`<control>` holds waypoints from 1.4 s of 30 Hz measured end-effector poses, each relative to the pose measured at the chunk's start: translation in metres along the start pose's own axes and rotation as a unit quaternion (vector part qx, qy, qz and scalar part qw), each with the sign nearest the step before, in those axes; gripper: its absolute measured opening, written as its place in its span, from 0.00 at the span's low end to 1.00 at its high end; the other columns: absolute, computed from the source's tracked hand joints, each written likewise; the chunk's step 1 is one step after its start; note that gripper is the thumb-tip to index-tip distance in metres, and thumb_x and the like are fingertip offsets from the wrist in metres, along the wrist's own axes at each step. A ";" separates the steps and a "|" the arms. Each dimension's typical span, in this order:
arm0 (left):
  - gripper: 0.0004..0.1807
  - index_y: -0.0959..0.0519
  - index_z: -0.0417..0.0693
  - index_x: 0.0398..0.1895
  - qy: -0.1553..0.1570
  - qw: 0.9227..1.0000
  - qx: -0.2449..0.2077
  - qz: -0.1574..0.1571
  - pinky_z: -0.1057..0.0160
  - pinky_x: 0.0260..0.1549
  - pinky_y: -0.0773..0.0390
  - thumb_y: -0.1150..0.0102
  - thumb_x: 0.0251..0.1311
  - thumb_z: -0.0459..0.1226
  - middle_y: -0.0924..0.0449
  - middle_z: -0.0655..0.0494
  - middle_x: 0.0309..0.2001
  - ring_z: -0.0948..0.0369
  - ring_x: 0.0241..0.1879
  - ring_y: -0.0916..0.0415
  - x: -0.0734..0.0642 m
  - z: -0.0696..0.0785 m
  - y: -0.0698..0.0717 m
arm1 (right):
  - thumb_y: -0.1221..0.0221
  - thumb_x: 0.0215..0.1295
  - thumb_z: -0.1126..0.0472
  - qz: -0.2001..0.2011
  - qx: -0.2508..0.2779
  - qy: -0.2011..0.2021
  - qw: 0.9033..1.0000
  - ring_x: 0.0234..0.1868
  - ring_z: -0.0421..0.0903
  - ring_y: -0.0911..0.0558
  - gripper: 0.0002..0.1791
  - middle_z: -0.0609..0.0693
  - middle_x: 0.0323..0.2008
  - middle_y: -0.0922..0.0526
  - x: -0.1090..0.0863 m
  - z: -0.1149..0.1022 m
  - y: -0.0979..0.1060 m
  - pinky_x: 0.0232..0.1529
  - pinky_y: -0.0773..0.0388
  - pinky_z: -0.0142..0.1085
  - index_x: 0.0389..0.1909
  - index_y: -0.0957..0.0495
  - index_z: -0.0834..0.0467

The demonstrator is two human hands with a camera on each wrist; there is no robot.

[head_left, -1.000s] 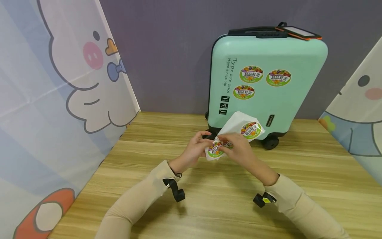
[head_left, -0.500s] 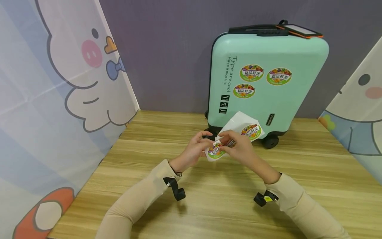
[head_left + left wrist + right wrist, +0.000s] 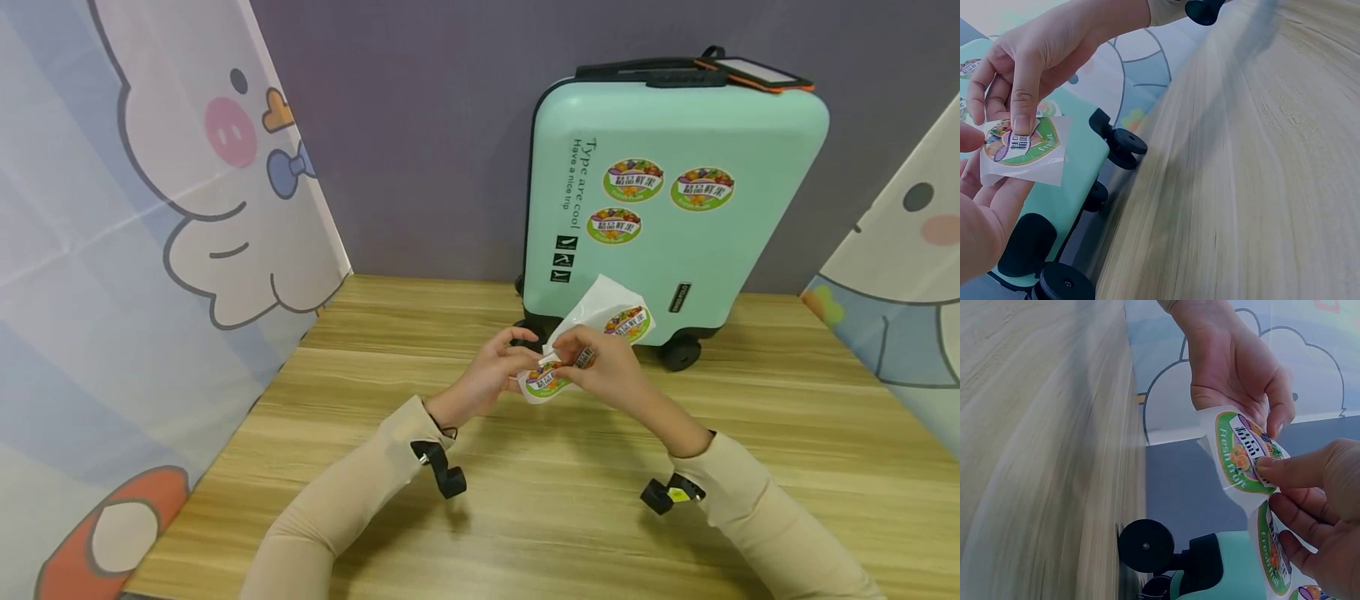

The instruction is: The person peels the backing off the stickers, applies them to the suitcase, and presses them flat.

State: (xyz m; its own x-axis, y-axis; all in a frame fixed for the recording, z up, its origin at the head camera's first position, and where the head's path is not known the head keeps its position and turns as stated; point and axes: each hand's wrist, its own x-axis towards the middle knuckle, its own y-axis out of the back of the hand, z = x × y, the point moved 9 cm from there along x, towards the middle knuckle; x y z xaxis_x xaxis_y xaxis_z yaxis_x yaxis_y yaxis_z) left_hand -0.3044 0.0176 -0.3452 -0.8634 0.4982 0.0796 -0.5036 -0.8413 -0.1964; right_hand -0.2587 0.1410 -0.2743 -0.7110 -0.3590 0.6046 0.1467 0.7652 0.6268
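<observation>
A white-backed strip of oval fruit stickers [image 3: 596, 302] hangs between my two hands, in front of the suitcase. My left hand [image 3: 491, 375] holds its near end, thumb close to the edge and fingers behind the backing. My right hand [image 3: 611, 371] pinches the strip, with the thumb on the face of the end sticker [image 3: 1241, 450]. A second sticker [image 3: 1272, 547] lies farther along the strip, beside the right fingers. Whether an edge of the end sticker is lifted, I cannot tell. The mint-green suitcase [image 3: 652, 271] stands upright behind, bearing three similar stickers on its front.
On the suitcase top lies a flat device with an orange edge [image 3: 761, 75]. Black wheels [image 3: 680, 353] stand on the wooden tabletop [image 3: 480, 525]. Printed cartoon cloths [image 3: 247, 250] hang at both sides, and a dark grey wall [image 3: 420, 150] rises behind.
My hands stay nearly in place on the strip. My right hand has shifted very slightly to the right, and the strip has tilted a little. The view has dipped slightly.
</observation>
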 end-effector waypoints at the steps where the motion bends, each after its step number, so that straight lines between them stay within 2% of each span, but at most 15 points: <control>1: 0.22 0.35 0.33 0.60 0.001 1.000 0.000 -0.001 0.62 0.29 0.19 0.49 0.62 0.26 0.18 0.56 0.37 0.62 0.36 0.20 0.000 0.000 0.000 | 0.24 0.44 0.75 -0.002 0.001 -0.003 1.000 0.30 0.48 0.18 0.19 0.50 0.28 0.17 0.000 0.001 0.000 0.27 0.21 0.35 0.37 0.19 0.63; 6: 0.20 0.34 0.37 0.59 -0.003 1.000 0.006 0.000 0.63 0.30 0.19 0.49 0.63 0.27 0.19 0.56 0.39 0.62 0.36 0.20 0.001 0.001 0.002 | 0.25 0.47 0.73 0.002 0.005 -0.012 1.000 0.31 0.48 0.17 0.18 0.50 0.30 0.15 -0.001 0.003 0.001 0.29 0.20 0.37 0.39 0.19 0.63; 11: 0.18 0.32 0.40 0.56 -0.015 1.000 0.012 0.010 0.64 0.30 0.21 0.50 0.62 0.28 0.19 0.57 0.38 0.62 0.35 0.21 0.000 0.004 0.008 | 0.28 0.51 0.73 0.002 0.036 -0.007 0.999 0.36 0.51 0.14 0.18 0.53 0.34 0.12 0.000 0.003 0.002 0.34 0.19 0.41 0.44 0.19 0.64; 15: 0.19 0.34 0.38 0.58 -0.026 0.999 0.015 -0.012 0.65 0.31 0.22 0.51 0.63 0.26 0.19 0.60 0.36 0.62 0.35 0.21 -0.001 0.005 0.008 | 0.28 0.51 0.75 -0.001 0.051 0.009 0.999 0.37 0.53 0.13 0.20 0.54 0.34 0.11 0.000 0.002 -0.002 0.35 0.18 0.47 0.46 0.20 0.65; 18: 0.21 0.35 0.38 0.59 -0.035 0.999 0.019 -0.037 0.67 0.30 0.24 0.52 0.62 0.25 0.19 0.62 0.35 0.63 0.36 0.22 -0.002 0.006 0.005 | 0.27 0.49 0.75 0.016 0.037 0.034 0.999 0.34 0.52 0.13 0.20 0.53 0.32 0.12 -0.001 -0.003 -0.002 0.30 0.18 0.48 0.44 0.20 0.64; 22: 0.21 0.34 0.41 0.58 -0.045 0.997 0.017 -0.061 0.67 0.31 0.24 0.51 0.60 0.24 0.19 0.64 0.35 0.64 0.37 0.22 -0.002 0.007 0.002 | 0.27 0.47 0.77 0.047 0.014 0.066 0.997 0.31 0.50 0.13 0.19 0.52 0.31 0.12 -0.002 -0.009 -0.001 0.26 0.19 0.44 0.39 0.20 0.62; 25: 0.19 0.33 0.45 0.55 -0.049 0.996 0.014 -0.069 0.66 0.34 0.22 0.50 0.62 0.24 0.19 0.65 0.34 0.65 0.38 0.21 -0.003 0.008 0.000 | 0.28 0.46 0.79 0.057 0.011 0.085 0.995 0.30 0.49 0.13 0.18 0.52 0.30 0.13 -0.003 -0.013 -0.001 0.26 0.18 0.42 0.36 0.21 0.61; 30: 0.15 0.33 0.47 0.52 -0.052 0.996 0.012 -0.067 0.67 0.34 0.22 0.51 0.66 0.25 0.19 0.67 0.33 0.66 0.37 0.22 -0.003 0.007 0.000 | 0.29 0.46 0.80 0.054 0.011 0.100 0.993 0.28 0.49 0.14 0.18 0.53 0.28 0.14 -0.002 -0.017 -0.002 0.27 0.18 0.42 0.35 0.21 0.61; 38: 0.16 0.32 0.48 0.51 -0.051 0.997 -0.008 -0.048 0.65 0.34 0.21 0.51 0.66 0.23 0.19 0.66 0.33 0.66 0.38 0.21 -0.003 0.006 0.000 | 0.26 0.43 0.78 0.076 -0.031 0.091 0.992 0.25 0.47 0.15 0.20 0.51 0.26 0.14 -0.002 -0.016 0.003 0.23 0.19 0.42 0.33 0.23 0.60; 42: 0.16 0.32 0.48 0.51 -0.049 0.998 -0.014 -0.033 0.65 0.34 0.21 0.51 0.65 0.23 0.19 0.65 0.33 0.65 0.37 0.21 -0.003 0.006 0.000 | 0.24 0.41 0.78 0.084 -0.036 0.081 0.993 0.25 0.47 0.15 0.20 0.51 0.25 0.15 -0.003 -0.015 0.006 0.22 0.19 0.41 0.32 0.23 0.60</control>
State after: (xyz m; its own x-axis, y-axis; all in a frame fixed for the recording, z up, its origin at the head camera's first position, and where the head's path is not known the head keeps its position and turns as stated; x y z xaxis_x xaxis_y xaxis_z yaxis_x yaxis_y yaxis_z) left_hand -0.3023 0.0148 -0.3393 -0.8273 0.5289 0.1893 -0.5604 -0.8000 -0.2142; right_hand -0.2456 0.1392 -0.2650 -0.5535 -0.3147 0.7711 0.3066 0.7838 0.5400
